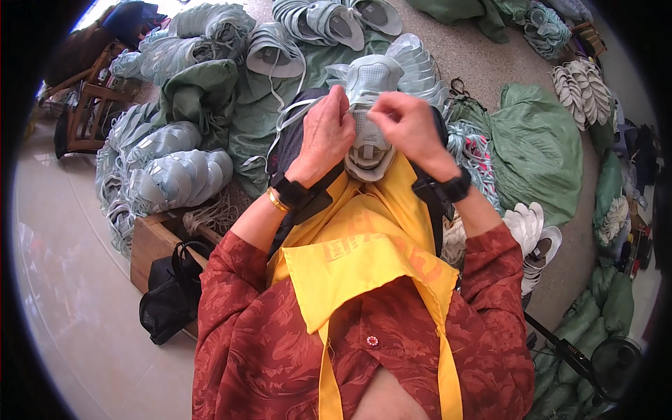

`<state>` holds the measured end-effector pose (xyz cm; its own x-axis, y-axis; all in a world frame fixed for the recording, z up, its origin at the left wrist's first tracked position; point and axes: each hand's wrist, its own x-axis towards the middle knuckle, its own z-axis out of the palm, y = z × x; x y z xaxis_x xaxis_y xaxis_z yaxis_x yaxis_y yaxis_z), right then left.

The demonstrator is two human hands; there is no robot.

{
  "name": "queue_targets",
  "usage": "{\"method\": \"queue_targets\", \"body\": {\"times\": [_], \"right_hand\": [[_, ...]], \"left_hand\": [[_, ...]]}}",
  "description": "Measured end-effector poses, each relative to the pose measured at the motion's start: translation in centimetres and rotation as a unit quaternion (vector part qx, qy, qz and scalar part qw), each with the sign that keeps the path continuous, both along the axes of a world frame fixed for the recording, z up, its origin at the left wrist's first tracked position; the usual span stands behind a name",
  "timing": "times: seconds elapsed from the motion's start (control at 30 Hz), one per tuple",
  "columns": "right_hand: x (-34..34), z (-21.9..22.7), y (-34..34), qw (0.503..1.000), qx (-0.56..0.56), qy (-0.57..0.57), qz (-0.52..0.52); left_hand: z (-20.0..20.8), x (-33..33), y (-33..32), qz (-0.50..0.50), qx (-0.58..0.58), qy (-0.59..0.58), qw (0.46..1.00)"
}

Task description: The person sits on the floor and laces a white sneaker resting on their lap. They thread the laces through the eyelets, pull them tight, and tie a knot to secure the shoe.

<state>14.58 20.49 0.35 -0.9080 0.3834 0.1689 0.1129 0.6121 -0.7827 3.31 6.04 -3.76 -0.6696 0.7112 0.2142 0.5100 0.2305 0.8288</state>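
Observation:
A pale grey-blue shoe upper [372, 73] lies between my hands, its toe pointing away from me and its heel opening towards my lap. My left hand [325, 136] is closed at the upper's left side, with a white shoelace [292, 120] trailing in loops from its fingers. Over the right side of the upper, my right hand [409, 126] is closed in a pinch. What it pinches is hidden and slightly blurred. A yellow apron [364, 259] covers my lap beneath the heel.
Bundled pale shoe uppers [178, 178] lie at the left, with more at the far side. Green cloth [535, 150] spreads on the right, near a pile of laces [472, 157]. White uppers [525, 227] sit nearer. A wooden box [157, 245] and black bag [168, 297] stand left.

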Motion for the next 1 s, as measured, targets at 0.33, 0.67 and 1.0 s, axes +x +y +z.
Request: {"method": "queue_targets", "body": {"times": [0.33, 0.67, 1.0], "right_hand": [[5.3, 13.0, 2.2, 0.900, -0.366, 0.199, 0.126], [2.4, 11.1, 0.5, 0.853, -0.449, 0.189, 0.190], [2.8, 10.9, 0.7, 0.896, -0.372, 0.191, 0.150]], "left_hand": [[0.0, 0.3, -0.1, 0.008, 0.016, 0.039, 0.999], [3.1, 2.3, 0.5, -0.102, 0.057, -0.024, 0.993], [2.3, 2.2, 1.0, -0.161, 0.129, -0.144, 0.968]]}}
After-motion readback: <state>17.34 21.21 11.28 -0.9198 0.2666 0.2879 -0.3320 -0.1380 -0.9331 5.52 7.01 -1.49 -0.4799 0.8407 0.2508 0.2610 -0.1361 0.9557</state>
